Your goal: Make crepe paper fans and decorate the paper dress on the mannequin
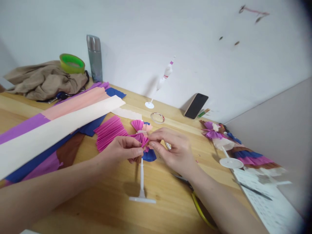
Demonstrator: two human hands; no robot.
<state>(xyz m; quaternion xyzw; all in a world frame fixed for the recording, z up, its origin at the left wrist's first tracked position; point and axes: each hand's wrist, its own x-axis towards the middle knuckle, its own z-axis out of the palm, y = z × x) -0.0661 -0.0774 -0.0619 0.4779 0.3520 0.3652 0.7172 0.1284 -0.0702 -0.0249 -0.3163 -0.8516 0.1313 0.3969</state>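
Both hands meet at a strip of pink pleated crepe paper (pixel 110 131) gathered near a white stand (pixel 141 178). My left hand (pixel 123 148) is closed on the gathered part, thumb against fingers, with the fan of paper spreading out to its left. My right hand (pixel 172 146) pinches the paper's edge from the other side. Just behind the fingertips rises a pink paper bow (pixel 137 125) with a pale band at its middle. Blue paper (pixel 149 156) hangs below the hands. What supports the papers on the stand is hidden by my fingers.
Crepe paper sheets (pixel 83 118) cover the left. Yellow-handled scissors (pixel 200 208) lie under my right forearm. Behind stand a bottle (pixel 95 58), a white figure on a stand (pixel 164 79) and a phone (pixel 196 105). Paper-dressed figures (pixel 253 156), a pen (pixel 255 191) and a printed sheet (pixel 275 208) are right.
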